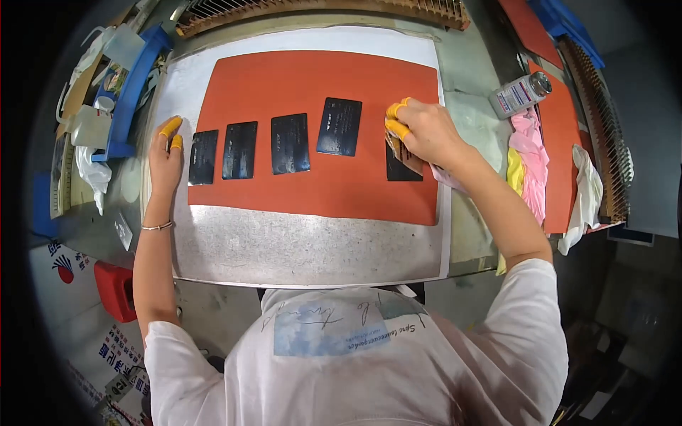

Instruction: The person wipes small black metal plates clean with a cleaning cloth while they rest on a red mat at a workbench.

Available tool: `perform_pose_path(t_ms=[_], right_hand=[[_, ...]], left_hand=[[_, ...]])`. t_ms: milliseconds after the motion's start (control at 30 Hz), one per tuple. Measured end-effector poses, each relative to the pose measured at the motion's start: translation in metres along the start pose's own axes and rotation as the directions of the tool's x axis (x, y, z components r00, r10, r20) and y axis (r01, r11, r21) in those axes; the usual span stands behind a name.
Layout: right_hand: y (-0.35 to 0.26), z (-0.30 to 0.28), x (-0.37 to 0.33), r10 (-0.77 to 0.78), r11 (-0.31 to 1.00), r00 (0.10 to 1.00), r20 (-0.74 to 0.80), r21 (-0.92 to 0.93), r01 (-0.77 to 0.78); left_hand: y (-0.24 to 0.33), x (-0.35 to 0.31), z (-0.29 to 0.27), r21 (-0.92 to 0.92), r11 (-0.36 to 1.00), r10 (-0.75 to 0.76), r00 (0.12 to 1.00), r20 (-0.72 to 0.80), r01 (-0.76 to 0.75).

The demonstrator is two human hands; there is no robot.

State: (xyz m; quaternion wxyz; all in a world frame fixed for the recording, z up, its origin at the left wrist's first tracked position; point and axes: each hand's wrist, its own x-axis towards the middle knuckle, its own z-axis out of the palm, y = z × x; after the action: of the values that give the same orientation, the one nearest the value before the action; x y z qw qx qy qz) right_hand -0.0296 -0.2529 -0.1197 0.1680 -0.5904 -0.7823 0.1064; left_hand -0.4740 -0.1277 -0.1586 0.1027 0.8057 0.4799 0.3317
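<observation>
Several dark, glossy cards (290,143) lie in a row on an orange sheet (305,82). At the right end, my right hand (430,135) is closed round a crumpled, stained cloth (403,155) and bears down on the last card (403,172), hiding its upper part. A pale pinkish bit of cloth pokes out below my palm. My left hand (166,153) rests by the sheet's left edge with fingers extended, beside the leftmost card (204,157), holding nothing. Yellow finger cots cover fingertips on both hands.
The sheet lies on a pale metal board (305,245). To the right are a grey bottle with a dark cap (522,94), a pink cloth (529,156) and a slotted rack (600,135). Leftward, a blue tray (135,96) holds plastic bottles. Another rack (320,15) spans the far edge.
</observation>
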Motion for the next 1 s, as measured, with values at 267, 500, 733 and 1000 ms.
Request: perform_pose_path(t_ms=[267, 500, 733, 1000], right_hand=[[0.015, -0.007, 0.011, -0.259, 0.964, 0.964, 0.053, 0.085, 0.254], [0.022, -0.011, 0.004, -0.391, 0.920, 0.908, 0.154, 0.081, 0.382], [0.026, -0.014, -0.002, -0.397, 0.913, 0.914, 0.091, 0.139, 0.383], [0.046, -0.014, 0.000, -0.360, 0.932, 0.930, 0.076, -0.013, 0.362]], left_hand=[[0.001, -0.001, -0.001, 0.023, 0.999, -0.036, 0.999, -0.025, 0.036], [0.002, 0.001, -0.001, 0.090, 0.993, -0.071, 0.997, -0.015, 0.072], [0.009, 0.006, -0.003, 0.072, 0.994, -0.079, 0.997, -0.005, 0.080], [0.002, 0.003, -0.001, -0.021, 0.995, -0.101, 0.995, 0.004, 0.101]])
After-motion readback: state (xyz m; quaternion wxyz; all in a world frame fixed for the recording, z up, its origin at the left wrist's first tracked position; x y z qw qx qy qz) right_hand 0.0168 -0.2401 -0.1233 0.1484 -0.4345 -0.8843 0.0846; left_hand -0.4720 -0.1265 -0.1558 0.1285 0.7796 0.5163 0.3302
